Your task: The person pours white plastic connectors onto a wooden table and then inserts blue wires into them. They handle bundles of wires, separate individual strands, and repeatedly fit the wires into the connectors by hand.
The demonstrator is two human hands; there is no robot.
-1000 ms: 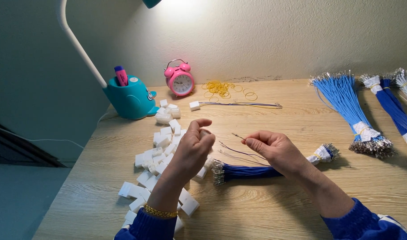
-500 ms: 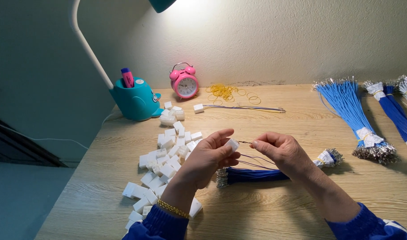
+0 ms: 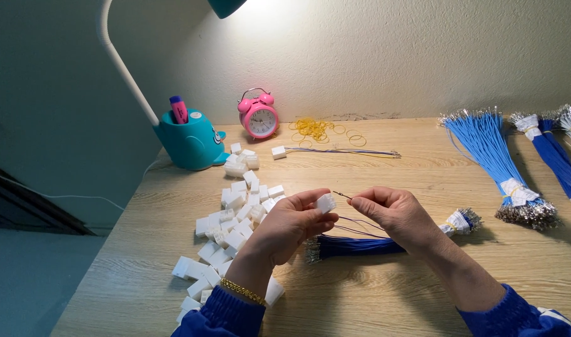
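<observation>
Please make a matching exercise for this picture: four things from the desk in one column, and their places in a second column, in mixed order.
Things:
1. white connector
2. pink alarm clock
3. thin wire
4. yellow rubber bands

Places:
A. pinched by the right hand
B. loose on the desk, right of the clock
C. in the fingertips of the left hand
D. by the wall, right of the teal pen holder

Pairs: 1-C, 2-D, 3-A, 4-B
</observation>
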